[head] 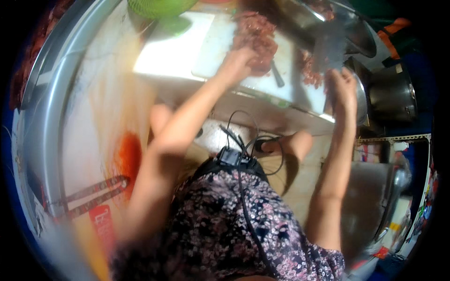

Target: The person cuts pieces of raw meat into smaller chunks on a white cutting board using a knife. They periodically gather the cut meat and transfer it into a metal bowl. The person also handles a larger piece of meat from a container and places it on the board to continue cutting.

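A large piece of raw meat (pixel 258 38) lies on a white cutting board (pixel 214 52) in front of me. My left hand (pixel 240 63) grips its near left side, the fingertips partly hidden against the meat. Over to the right, my right hand (pixel 341 86) is closed around the handle of a cleaver (pixel 328 47), whose broad blade points away from me and is blurred by motion. Small cut meat pieces (pixel 311 72) lie just left of that blade. A slim metal utensil (pixel 277 75), perhaps a knife, rests beside the large piece, partly hidden.
Beyond the board stand a green plastic basket (pixel 158 7) and a metal bowl (pixel 362 37) with meat. A dark metal pot (pixel 392 93) is at the right. Left of me, a steel rim (pixel 52 116) edges a surface with a red-orange stain (pixel 130 151). Black cables (pixel 242 196) hang at my waist.
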`<state>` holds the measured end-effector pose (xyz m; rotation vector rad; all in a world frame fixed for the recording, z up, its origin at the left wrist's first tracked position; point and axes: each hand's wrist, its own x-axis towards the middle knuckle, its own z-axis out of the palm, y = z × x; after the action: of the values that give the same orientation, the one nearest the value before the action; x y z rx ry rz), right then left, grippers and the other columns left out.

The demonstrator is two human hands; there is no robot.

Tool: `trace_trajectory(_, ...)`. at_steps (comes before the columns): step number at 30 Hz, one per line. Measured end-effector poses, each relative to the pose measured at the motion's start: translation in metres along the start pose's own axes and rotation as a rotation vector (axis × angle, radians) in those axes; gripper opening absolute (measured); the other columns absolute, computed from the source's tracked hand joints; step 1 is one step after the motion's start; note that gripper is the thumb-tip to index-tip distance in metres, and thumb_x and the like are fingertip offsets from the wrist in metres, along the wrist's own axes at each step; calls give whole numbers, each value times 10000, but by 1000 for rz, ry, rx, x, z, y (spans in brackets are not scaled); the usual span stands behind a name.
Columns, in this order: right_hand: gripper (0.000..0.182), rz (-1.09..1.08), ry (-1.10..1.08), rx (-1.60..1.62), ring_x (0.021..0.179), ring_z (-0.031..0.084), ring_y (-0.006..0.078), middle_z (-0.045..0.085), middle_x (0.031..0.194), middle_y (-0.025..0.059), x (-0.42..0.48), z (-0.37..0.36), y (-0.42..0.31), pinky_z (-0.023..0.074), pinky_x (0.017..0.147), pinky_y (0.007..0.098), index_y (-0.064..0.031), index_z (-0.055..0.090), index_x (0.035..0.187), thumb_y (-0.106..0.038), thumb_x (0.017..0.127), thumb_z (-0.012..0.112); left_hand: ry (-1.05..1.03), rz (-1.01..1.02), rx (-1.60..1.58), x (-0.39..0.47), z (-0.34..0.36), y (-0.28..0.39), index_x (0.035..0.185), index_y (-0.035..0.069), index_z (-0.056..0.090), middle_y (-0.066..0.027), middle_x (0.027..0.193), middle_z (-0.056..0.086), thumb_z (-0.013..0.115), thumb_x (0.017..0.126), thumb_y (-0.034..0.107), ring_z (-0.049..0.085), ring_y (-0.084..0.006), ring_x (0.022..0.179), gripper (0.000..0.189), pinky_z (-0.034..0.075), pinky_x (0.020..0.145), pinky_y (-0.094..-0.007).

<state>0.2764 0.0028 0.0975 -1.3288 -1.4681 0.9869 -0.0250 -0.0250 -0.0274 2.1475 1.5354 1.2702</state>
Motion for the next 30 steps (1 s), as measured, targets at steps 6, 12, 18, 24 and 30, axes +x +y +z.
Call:
trace_trajectory(6,182,-6,-124,-152,472,536,101,604,635,39,-48,35,-7,419,408,286,4,680,974,-151,880,660,186,-56,-7,-15,19,3,1141,42,615,-179,1136,632,635,709,-19,605,-396,1061,436,498,896,-445)
trace_trajectory(12,268,-149,-201,-462,635,577,381,577,670,241,-74,47,-11,461,622,456,46,588,856,-218,866,635,193,-107,-36,-10,24,36,1089,12,590,-190,1084,622,657,682,-56,598,-407,1044,418,503,895,-450)
trace_trajectory(18,274,-134,-290,-630,734,582,503,570,717,313,-79,49,-10,463,685,517,74,549,817,-196,842,591,238,-67,-15,-8,28,43,1067,-6,586,-199,1066,622,643,681,-64,600,-427,990,395,501,866,-470)
trace_trajectory(24,269,-70,-272,-652,797,599,517,598,762,330,-85,51,-2,473,729,546,64,565,847,-204,852,582,291,-82,47,-5,33,46,891,53,605,-134,969,615,588,697,-57,588,-396,846,224,509,741,-489)
trace_trajectory(30,242,-168,-210,-974,798,631,497,633,761,303,-89,68,-25,494,748,559,29,568,877,-213,877,583,295,-77,94,-3,31,50,888,58,601,-122,941,617,589,704,-48,593,-376,834,213,511,723,-479)
